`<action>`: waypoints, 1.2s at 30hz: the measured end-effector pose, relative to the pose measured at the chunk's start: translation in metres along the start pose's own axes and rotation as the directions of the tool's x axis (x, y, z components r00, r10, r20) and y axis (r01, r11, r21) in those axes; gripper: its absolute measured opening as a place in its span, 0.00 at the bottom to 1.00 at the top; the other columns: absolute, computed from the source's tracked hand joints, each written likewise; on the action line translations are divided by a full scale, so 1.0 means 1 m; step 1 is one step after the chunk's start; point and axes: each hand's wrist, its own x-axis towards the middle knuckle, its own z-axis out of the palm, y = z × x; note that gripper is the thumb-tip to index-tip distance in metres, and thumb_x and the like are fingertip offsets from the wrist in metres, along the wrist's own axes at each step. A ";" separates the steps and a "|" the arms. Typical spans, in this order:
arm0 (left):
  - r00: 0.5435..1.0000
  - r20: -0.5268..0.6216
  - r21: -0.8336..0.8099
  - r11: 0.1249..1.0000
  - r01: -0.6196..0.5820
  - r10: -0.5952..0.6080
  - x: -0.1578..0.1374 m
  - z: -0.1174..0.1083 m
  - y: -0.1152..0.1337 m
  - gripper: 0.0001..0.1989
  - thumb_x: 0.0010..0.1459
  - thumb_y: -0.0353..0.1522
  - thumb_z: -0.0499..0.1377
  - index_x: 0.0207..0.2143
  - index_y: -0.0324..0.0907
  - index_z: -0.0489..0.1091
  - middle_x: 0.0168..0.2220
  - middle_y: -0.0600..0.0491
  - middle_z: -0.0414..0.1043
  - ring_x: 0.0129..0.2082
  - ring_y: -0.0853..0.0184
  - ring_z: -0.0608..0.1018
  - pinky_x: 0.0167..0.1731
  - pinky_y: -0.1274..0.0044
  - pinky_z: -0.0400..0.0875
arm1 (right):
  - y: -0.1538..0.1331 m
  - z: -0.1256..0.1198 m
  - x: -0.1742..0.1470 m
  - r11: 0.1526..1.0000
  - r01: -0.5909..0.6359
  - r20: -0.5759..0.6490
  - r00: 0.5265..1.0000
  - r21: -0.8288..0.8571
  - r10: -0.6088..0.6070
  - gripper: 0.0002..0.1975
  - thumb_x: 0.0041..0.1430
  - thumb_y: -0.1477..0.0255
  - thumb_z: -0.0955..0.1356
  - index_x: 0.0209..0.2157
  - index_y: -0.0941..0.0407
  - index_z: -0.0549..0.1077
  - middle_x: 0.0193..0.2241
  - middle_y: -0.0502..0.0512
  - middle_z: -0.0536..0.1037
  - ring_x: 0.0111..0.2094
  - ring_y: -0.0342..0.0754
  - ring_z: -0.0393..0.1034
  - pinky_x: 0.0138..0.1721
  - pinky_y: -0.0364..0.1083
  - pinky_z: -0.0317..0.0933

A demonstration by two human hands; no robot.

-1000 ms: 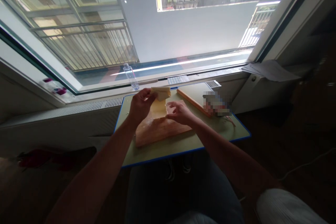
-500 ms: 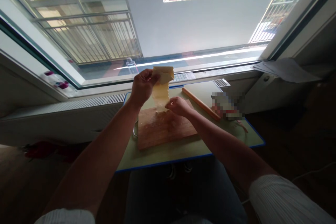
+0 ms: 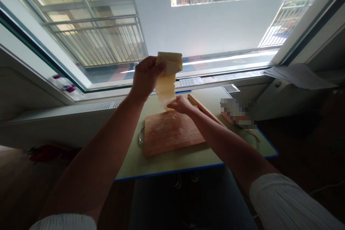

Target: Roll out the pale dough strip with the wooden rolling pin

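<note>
"What's the biggest thing in front?"
"A blue-edged green table (image 3: 134, 165), bearing a wooden cutting board (image 3: 172, 133) dusted with what looks like flour."

"And the dough sheet (image 3: 165, 86)?"
"Raised over the board's far edge, folded at the top, its long axis roughly upright. I can't tell whether its lower end touches the board."

"Which hand is nearer?"
"Neither; both are on it. The left hand (image 3: 145, 77) pinches the folded upper end, the sheet lying to its right. The right hand (image 3: 182, 104) has its fingertips closed on the lower right edge, so most of the sheet is up and to its left."

"Anything slimmer?"
"A rolling pin (image 3: 206, 110), slantwise at the board's far right."

"Any writing?"
"No brand or label I can read; a pixelated patch (image 3: 238, 113) hides whatever sits at the table's right."
</note>
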 end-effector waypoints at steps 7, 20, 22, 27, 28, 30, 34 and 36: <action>0.999 0.037 0.055 0.998 0.023 -0.025 -0.032 -0.019 0.009 0.15 0.55 0.42 0.74 0.37 0.43 0.78 0.36 0.53 0.77 0.43 0.63 0.81 0.43 0.70 0.78 | -0.006 -0.017 0.036 0.998 -0.047 -0.095 0.994 0.048 0.051 0.08 0.58 0.66 0.73 0.34 0.57 0.82 0.31 0.53 0.81 0.38 0.51 0.76 0.36 0.42 0.63; 0.789 0.125 -0.184 0.767 0.614 -0.602 -0.242 -0.037 -0.018 0.22 0.49 0.47 0.77 0.42 0.45 0.84 0.41 0.48 0.85 0.43 0.57 0.84 0.43 0.69 0.81 | 0.018 0.005 0.010 0.888 -0.158 0.121 0.986 0.431 0.117 0.11 0.50 0.79 0.71 0.36 0.59 0.84 0.24 0.50 0.81 0.24 0.43 0.75 0.24 0.37 0.64; 0.775 0.140 -0.182 0.753 0.632 -0.616 -0.255 -0.036 -0.020 0.21 0.51 0.47 0.76 0.43 0.45 0.83 0.42 0.49 0.84 0.43 0.60 0.84 0.45 0.71 0.80 | 0.020 0.006 0.003 0.903 -0.108 0.097 0.992 0.415 0.075 0.15 0.49 0.81 0.71 0.39 0.59 0.86 0.28 0.51 0.83 0.27 0.43 0.75 0.26 0.37 0.64; 0.708 0.114 -0.236 0.673 0.701 -0.697 -0.263 -0.031 -0.018 0.24 0.51 0.49 0.75 0.42 0.44 0.78 0.38 0.52 0.82 0.40 0.65 0.82 0.42 0.76 0.79 | 0.018 -0.005 0.005 0.893 -0.174 0.207 0.974 0.415 0.093 0.27 0.42 0.86 0.69 0.46 0.59 0.85 0.34 0.51 0.85 0.29 0.43 0.74 0.30 0.39 0.67; 0.677 0.116 -0.259 0.636 0.727 -0.727 -0.263 -0.029 -0.018 0.25 0.50 0.49 0.75 0.42 0.43 0.77 0.37 0.53 0.81 0.39 0.65 0.83 0.40 0.75 0.80 | 0.017 -0.007 0.008 0.871 -0.208 0.245 0.964 0.445 0.105 0.27 0.42 0.85 0.70 0.46 0.59 0.85 0.33 0.51 0.85 0.29 0.43 0.74 0.32 0.40 0.68; 0.619 0.117 -0.329 0.558 0.762 -0.777 -0.261 -0.023 -0.017 0.26 0.48 0.47 0.76 0.42 0.44 0.74 0.36 0.54 0.80 0.37 0.64 0.83 0.36 0.75 0.80 | 0.016 -0.010 0.012 0.825 -0.258 0.294 0.949 0.502 0.118 0.21 0.45 0.82 0.71 0.43 0.58 0.84 0.29 0.51 0.82 0.29 0.44 0.74 0.34 0.42 0.69; 0.597 0.154 -0.456 0.479 0.750 -0.788 -0.256 -0.006 -0.015 0.26 0.49 0.44 0.74 0.44 0.44 0.70 0.37 0.55 0.79 0.38 0.62 0.84 0.37 0.72 0.82 | 0.011 -0.010 0.019 0.812 -0.304 0.250 0.947 0.497 0.202 0.12 0.51 0.74 0.74 0.40 0.56 0.82 0.27 0.48 0.79 0.29 0.44 0.73 0.33 0.42 0.69; 0.605 0.138 -0.434 0.501 0.749 -0.784 -0.252 0.002 -0.013 0.28 0.47 0.46 0.75 0.44 0.44 0.69 0.36 0.55 0.78 0.38 0.62 0.84 0.34 0.72 0.82 | 0.008 -0.010 0.022 0.811 -0.334 0.240 0.939 0.480 0.244 0.17 0.51 0.72 0.76 0.45 0.56 0.81 0.29 0.49 0.80 0.30 0.46 0.75 0.34 0.43 0.70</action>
